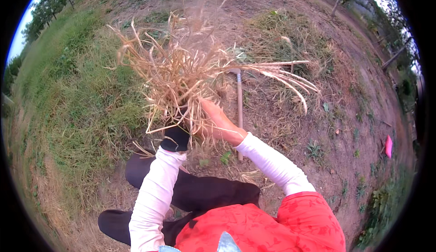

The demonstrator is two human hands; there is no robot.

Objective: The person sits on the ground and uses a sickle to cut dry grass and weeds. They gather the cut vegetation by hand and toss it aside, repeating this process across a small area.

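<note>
A large tangled bunch of dry, straw-coloured grass [184, 69] with long seed heads is held up before me. My left hand [177, 134], in a black glove, reaches into the bunch from below; its fingers are hidden by the stalks. My right hand [218, 121], bare, is against the right side of the bunch, with its fingertips partly covered by grass. Behind my right wrist, a hoe [239, 98] with a long wooden handle lies on the soil, its metal head partly covered by the stalks.
Green grass [92, 92] grows thickly on the left. A heap of cut grass [293, 41] lies at the upper right. A pink object [388, 146] rests on bare soil far right. My bent knees [218, 190] are below the hands. A thin tree trunk [336, 5] stands at the upper right.
</note>
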